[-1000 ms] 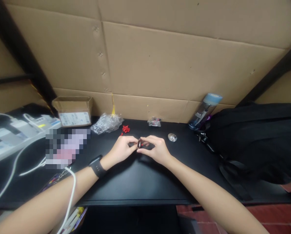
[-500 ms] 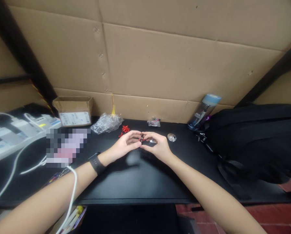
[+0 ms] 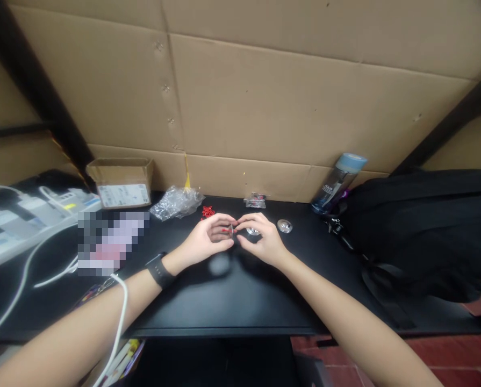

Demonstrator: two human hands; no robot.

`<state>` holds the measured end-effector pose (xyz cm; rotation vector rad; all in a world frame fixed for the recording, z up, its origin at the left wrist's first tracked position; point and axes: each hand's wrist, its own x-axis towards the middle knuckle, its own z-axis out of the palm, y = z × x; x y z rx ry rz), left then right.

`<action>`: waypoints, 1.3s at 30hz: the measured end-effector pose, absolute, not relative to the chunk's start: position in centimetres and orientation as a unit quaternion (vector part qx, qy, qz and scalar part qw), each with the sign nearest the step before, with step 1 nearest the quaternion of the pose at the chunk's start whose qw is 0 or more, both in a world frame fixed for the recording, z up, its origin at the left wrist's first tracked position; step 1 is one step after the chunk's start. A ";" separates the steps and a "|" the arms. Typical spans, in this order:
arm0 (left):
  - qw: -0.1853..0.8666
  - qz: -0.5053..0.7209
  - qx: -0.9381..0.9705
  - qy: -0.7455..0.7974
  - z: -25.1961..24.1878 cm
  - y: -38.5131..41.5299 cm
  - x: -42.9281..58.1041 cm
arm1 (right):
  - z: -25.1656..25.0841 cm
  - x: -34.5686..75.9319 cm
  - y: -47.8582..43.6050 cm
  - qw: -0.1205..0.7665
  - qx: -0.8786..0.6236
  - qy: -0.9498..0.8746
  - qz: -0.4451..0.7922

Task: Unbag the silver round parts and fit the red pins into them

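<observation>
Both hands meet above the middle of the black surface (image 3: 224, 301), closer to its far edge than its near one. Between them is a small thin dark piece with red bits (image 3: 229, 230), held clear of the surface. It seems to stand nearly upright, long axis up and down, though it is too small to be sure.

The left hand (image 3: 206, 240) has its palm turned inward, and its thumb and forefinger are pinched together on the piece from the left. The right hand (image 3: 263, 243) comes in from the right with its fingers (image 3: 244, 220) curled so the tips reach the same spot. Whether they clamp the piece or only touch it cannot be told. The piece sits within the left hand's cupped fingers, so that hand is nearer.

A small shiny round metal part (image 3: 252, 231) lies just under the right hand's fingers. A silver domed cap (image 3: 284, 226) rests further right, apart from the hand. A cluster of small red parts (image 3: 208, 212) lies just beyond the left hand, toward the far edge.
</observation>
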<state>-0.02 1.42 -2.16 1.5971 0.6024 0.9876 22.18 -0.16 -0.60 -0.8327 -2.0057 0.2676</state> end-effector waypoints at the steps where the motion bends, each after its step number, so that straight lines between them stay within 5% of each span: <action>1: 0.531 0.424 0.689 0.251 -2.1 1.3 0.0 | -0.5 22.1 -0.2 0.458 -0.346 -0.810 0.117; 9: 0.432 0.453 0.746 0.228 -2.0 1.0 0.3 | -0.9 21.3 -0.5 0.466 -0.366 -0.786 0.176; 23: 0.415 0.467 0.740 0.250 -2.6 1.9 0.2 | -0.3 22.3 0.2 0.465 -0.363 -0.803 0.088; 27: 0.396 0.439 0.763 0.260 -2.4 1.9 0.0 | -0.2 22.5 0.3 0.464 -0.356 -0.805 0.094; 33: 0.234 0.343 0.865 0.283 -2.1 2.4 -0.9 | -0.6 23.8 0.9 0.411 -0.380 -0.824 0.084; 39: 0.210 0.283 0.901 0.252 -2.2 2.4 -0.9 | -1.6 24.1 1.5 0.358 -0.403 -0.838 0.083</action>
